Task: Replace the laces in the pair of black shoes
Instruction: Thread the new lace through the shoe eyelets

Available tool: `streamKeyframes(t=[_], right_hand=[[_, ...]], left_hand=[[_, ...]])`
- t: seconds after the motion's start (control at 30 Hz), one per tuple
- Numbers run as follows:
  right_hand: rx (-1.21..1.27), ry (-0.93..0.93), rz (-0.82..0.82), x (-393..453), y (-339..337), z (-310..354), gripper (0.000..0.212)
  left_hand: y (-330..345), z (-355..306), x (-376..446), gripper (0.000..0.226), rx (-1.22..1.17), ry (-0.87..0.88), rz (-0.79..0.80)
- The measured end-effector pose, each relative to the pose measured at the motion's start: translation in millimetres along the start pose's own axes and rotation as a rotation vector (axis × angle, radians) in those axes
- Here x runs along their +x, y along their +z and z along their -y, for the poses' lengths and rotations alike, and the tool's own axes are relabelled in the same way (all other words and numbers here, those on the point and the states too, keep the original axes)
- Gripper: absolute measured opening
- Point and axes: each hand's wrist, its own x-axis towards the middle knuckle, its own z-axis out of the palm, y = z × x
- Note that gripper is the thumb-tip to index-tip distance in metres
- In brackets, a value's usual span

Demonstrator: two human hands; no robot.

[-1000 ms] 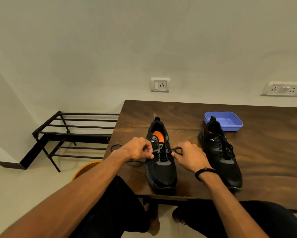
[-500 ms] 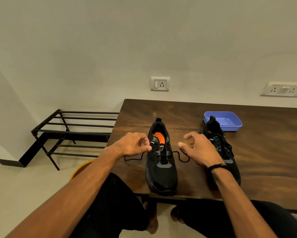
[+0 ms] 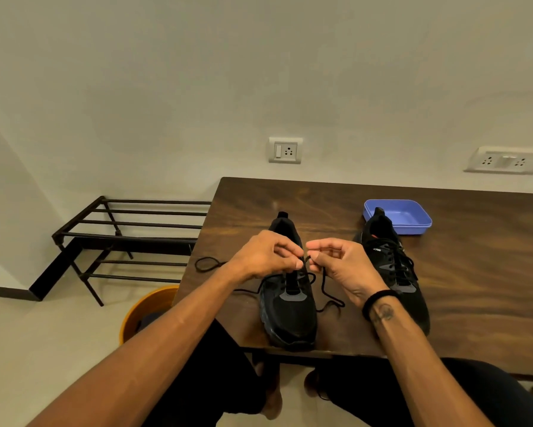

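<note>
Both hands have come together over the matte black mesh shoe [image 3: 290, 306] near the table's front edge: my left hand [image 3: 265, 257] and right hand [image 3: 340, 269] now pinch its thin black cord lace [image 3: 324, 288], fingers curled. Its laced twin [image 3: 394, 272] stands right, before a glossy blue plastic tray [image 3: 413, 224] on the dark wooden table [image 3: 475, 272].

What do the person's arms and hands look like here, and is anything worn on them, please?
Both forearms are bare, with no sleeves in view. The right hand has a black band round its wrist and a small dark tattoo just below it. The left hand wears nothing visible.
</note>
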Motion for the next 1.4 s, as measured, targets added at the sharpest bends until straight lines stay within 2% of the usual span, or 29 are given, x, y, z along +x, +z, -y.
streamKeyframes(t=[0.1,0.2,0.37,0.47,0.57,0.67,0.83,1.0,1.13,1.2,1.3,1.4], right_hand=[[-0.029,-0.028,-0.013,1.2,3.3,-3.6,0.016],[-0.200,-0.124,-0.023,1.5,3.3,-2.7,0.019],[-0.433,-0.246,-0.083,3.4,5.9,-2.9,0.015],[-0.283,-0.224,-0.127,4.0,11.1,-1.6,0.016],[-0.144,-0.185,-0.122,5.4,12.5,-2.0,0.018],[-0.175,-0.171,-0.053,7.1,14.1,-3.6,0.018],[-0.219,-0.178,-0.049,7.9,15.4,-5.9,0.015],[-0.364,-0.220,-0.050,5.2,18.8,-6.0,0.011],[-0.531,-0.237,-0.115,5.5,25.0,-7.8,0.006],[-0.717,-0.273,-0.144,4.4,29.4,-9.2,0.006],[-0.974,-0.330,-0.114,4.2,37.1,-17.4,0.006],[-1.160,-0.324,-0.122,6.0,48.4,-24.8,0.008]], left_hand=[[9.3,-3.6,-0.1,0.019,-0.024,0.017,-0.129],[20.4,-4.6,0.4,0.010,-0.104,-0.022,-0.236],[20.8,-13.6,-2.2,0.017,-0.454,-0.179,-0.162],[20.1,-13.2,-4.8,0.021,-0.432,-0.223,-0.117],[20.0,-9.2,-3.7,0.013,-0.390,-0.186,-0.207],[11.3,-9.1,-3.0,0.013,-0.380,-0.132,-0.279],[7.7,-14.8,-6.7,0.017,-0.457,-0.148,-0.219],[8.4,-9.2,-2.0,0.014,-0.389,-0.155,-0.306],[10.8,-4.7,-1.0,0.011,-0.308,-0.175,-0.303],[11.6,0.7,-2.0,0.004,-0.128,-0.178,-0.339],[12.9,11.4,-2.0,0.019,0.211,-0.233,-0.393],[14.9,17.8,-2.7,0.019,0.250,-0.285,-0.377]])
